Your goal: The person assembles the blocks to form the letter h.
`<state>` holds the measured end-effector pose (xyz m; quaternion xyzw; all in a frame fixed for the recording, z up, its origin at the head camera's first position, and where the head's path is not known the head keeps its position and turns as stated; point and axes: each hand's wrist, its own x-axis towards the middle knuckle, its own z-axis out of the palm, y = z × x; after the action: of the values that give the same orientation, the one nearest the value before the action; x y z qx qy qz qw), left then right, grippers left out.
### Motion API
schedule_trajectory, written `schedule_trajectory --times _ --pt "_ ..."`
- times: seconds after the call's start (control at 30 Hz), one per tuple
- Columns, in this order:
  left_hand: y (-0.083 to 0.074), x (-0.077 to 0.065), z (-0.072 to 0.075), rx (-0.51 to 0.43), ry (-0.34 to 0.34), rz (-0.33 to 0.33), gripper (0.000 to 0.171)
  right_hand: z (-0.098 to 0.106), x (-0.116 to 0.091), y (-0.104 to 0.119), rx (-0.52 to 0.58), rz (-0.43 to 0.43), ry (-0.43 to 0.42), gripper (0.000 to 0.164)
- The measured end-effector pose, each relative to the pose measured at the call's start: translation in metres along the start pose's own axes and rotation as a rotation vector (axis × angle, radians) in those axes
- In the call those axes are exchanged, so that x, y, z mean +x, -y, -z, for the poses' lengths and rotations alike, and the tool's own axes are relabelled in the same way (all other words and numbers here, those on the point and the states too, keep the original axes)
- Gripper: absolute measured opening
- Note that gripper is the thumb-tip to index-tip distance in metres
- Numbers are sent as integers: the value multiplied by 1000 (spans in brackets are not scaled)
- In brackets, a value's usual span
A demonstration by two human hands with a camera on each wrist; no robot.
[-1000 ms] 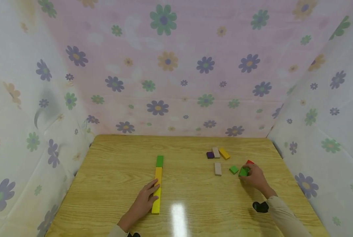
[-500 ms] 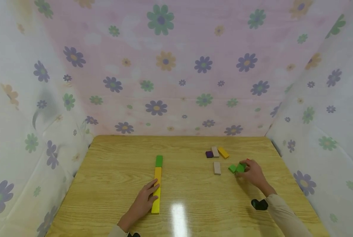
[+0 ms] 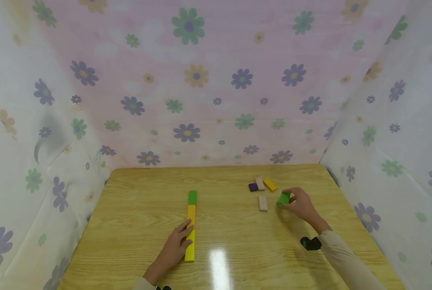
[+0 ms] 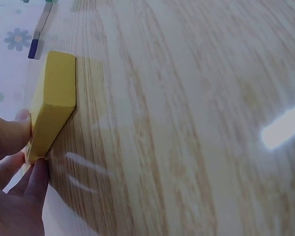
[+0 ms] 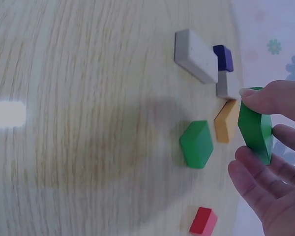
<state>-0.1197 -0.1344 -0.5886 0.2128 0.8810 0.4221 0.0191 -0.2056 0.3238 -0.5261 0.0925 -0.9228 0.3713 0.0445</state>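
Observation:
My left hand (image 3: 173, 246) lies over a straight row of blocks, its thumb and fingers gripping the sides of the yellow block (image 3: 189, 253) at the near end. Beyond it in the row come an orange-yellow block (image 3: 191, 212) and a green block (image 3: 192, 197). On the right, my right hand (image 3: 302, 205) pinches another green block (image 5: 255, 128) between thumb and fingers, raised above the table in the right wrist view. A further green block (image 5: 196, 145) rests on the table below it; in the head view the held block overlaps it.
Left of the right hand lie a pale wooden block (image 3: 262, 203), another pale block (image 3: 260, 184), a purple block (image 3: 253, 187) and an orange-yellow block (image 3: 270, 185). A red block (image 5: 203, 221) shows in the right wrist view. Flowered cloth (image 3: 216, 88) walls the table (image 3: 147, 209).
My right hand has picked up the green block from beside the red one and carried it left, over the other green block. The left hand has stayed on the row.

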Motion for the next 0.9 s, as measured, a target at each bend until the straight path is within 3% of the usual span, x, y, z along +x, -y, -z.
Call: schedule_trajectory --times 0.5,0.9 --pt "4 0 -2 2 -18 -30 45 -16 18 38 52 58 43 46" --pt "7 0 -2 -17 -3 -7 45 -36 39 62 74 138 73 46"
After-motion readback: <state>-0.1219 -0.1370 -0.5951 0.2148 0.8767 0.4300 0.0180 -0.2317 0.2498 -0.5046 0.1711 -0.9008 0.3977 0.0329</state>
